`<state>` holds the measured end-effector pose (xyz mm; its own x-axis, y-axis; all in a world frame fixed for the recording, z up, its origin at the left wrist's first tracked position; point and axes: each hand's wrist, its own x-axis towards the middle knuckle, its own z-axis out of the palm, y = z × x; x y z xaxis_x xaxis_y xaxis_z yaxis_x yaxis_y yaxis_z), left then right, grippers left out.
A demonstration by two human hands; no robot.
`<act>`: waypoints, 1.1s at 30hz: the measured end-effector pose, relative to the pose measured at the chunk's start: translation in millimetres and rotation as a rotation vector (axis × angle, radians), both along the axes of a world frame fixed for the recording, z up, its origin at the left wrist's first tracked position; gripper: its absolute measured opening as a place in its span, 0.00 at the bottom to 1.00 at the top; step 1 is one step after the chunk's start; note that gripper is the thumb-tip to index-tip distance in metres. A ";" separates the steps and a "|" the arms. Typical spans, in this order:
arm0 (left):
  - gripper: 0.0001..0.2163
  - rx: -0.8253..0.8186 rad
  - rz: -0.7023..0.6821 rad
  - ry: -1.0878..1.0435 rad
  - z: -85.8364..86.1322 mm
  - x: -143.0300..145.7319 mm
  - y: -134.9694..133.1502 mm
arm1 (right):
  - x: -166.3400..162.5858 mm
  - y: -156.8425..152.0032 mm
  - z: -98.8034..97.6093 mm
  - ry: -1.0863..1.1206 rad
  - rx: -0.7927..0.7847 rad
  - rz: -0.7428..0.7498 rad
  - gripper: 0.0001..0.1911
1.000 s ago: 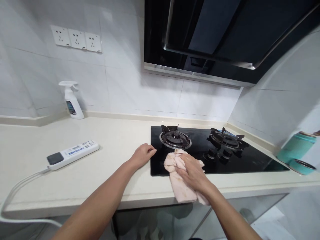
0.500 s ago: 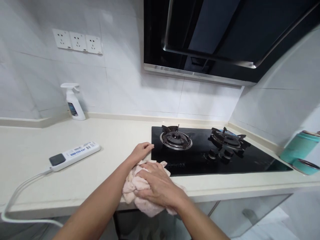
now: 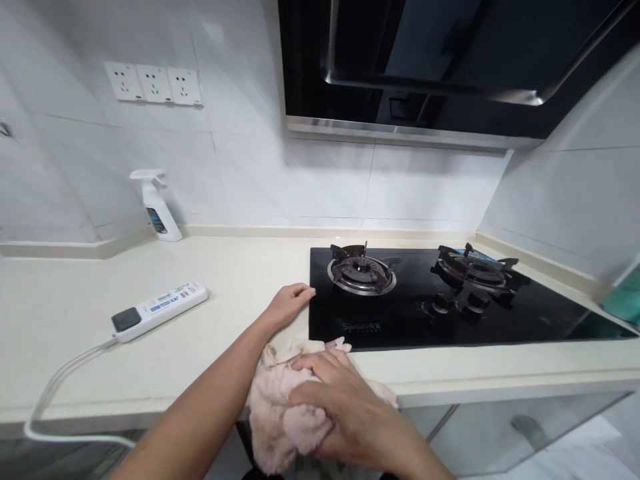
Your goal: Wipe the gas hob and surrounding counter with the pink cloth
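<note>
My right hand (image 3: 340, 400) grips a pale pink fluffy cloth (image 3: 280, 413) at the front edge of the counter. The cloth is bunched up; part of it lies on the countertop and part hangs over the edge. To the left of the black gas stove (image 3: 390, 327), my left hand (image 3: 291, 303) rests on the counter with its fingers curled together. Its fingertips touch the stove's left edge, and I see nothing held in it. My left forearm crosses the counter beside the cloth.
A white spray bottle (image 3: 159, 210) stands at the back left. Nearer lies a white power strip (image 3: 173, 310) with a cable running over the counter edge. Two burners, a left one (image 3: 361, 273) and a right one (image 3: 477, 270), sit under a black range hood (image 3: 425, 67).
My right hand has drawn the cloth towards me and down, so more of it hangs over the edge. My left hand has stayed by the stove's edge. The view has shifted slightly.
</note>
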<state>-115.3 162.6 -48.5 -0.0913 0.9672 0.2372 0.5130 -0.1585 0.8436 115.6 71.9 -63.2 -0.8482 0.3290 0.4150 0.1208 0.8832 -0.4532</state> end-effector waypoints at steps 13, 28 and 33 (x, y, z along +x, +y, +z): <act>0.17 0.003 -0.012 0.058 -3.1 -0.6 3.8 | 9.0 -4.9 0.6 -0.052 -0.017 -0.042 0.26; 0.17 0.017 -0.011 0.112 -7.7 -0.6 6.1 | 5.9 -11.5 -4.7 -0.007 -0.013 -0.083 0.28; 0.16 0.008 -0.001 0.131 -7.7 1.0 4.8 | 5.5 -12.1 -8.6 0.009 0.020 -0.093 0.25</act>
